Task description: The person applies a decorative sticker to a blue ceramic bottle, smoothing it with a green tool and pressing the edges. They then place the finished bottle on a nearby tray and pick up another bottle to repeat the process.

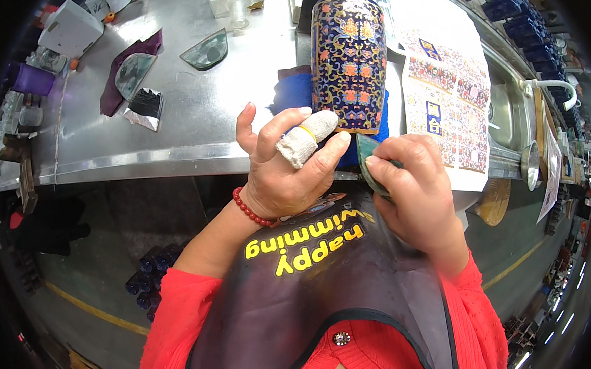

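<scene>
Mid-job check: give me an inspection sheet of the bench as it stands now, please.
Surface: steel bench, scuffed and reflective.
Job's things: dark blue floral vase lying on a blue cloth; small green piece at its lower rim.
Clutter: curved glass pieces, maroon cloth, purple cup, white box, printed pattern sheet.
Grips: left hand, one finger bandaged, rests against the vase; right hand grips the green piece.
Cables: nothing seen.
Surroundings: stacked blue trays, sink at right, floor with yellow line below.

A white printed sheet [446,80] with blue-and-orange patterned panels lies at two o'clock; a white box [69,28] sits at eleven o'clock
</scene>
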Motion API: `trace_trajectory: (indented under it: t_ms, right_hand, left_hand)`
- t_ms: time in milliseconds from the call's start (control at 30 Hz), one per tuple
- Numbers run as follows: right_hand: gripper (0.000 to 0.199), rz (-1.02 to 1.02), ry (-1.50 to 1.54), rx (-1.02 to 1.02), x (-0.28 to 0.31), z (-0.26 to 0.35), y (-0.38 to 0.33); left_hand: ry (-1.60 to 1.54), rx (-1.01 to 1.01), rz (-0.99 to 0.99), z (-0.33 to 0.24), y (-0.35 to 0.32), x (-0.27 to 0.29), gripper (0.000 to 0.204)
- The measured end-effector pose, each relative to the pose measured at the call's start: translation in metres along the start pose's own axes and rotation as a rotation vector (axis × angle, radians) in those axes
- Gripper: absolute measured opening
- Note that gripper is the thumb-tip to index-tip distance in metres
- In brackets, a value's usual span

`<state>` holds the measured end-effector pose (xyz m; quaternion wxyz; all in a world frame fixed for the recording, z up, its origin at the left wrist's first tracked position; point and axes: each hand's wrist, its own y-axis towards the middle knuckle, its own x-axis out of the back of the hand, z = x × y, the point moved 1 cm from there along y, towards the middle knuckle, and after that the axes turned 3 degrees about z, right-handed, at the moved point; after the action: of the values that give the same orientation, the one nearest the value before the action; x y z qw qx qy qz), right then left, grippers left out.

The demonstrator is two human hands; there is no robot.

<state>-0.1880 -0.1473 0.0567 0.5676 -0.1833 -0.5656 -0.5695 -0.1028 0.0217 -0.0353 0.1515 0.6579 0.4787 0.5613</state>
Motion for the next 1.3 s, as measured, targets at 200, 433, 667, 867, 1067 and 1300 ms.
trace_trajectory:
  t_ms: [200,433,667,867,1067,1300]
  right_hand:
    - [0.046,-0.046,0.026,-0.034,0.001,-0.008,-0.009]
    - [0.051,-0.058,0.066,-0.038,-0.001,-0.013,-0.015]
    - [0.052,-0.06,0.065,-0.075,-0.005,-0.017,-0.021]
    - [0.059,-0.004,-0.059,-0.112,-0.012,-0.021,-0.028]
    - [0.059,0.062,-0.067,-0.163,-0.018,-0.023,-0.032]
    - [0.055,0.069,-0.062,-0.162,-0.02,-0.026,-0.033]
  left_hand:
    - [0.016,-0.01,0.004,-0.001,0.003,-0.001,0.032]
    - [0.031,-0.005,-0.005,-0.003,0.006,-0.005,0.03]
    - [-0.048,0.01,0.028,-0.001,0.005,-0.004,0.029]
    - [-0.067,0.066,0.041,0.003,0.001,-0.002,0.029]
    - [0.023,0.032,0.056,0.0,-0.003,0.0,0.033]
    - [0.054,0.022,0.045,0.0,-0.003,-0.002,0.03]
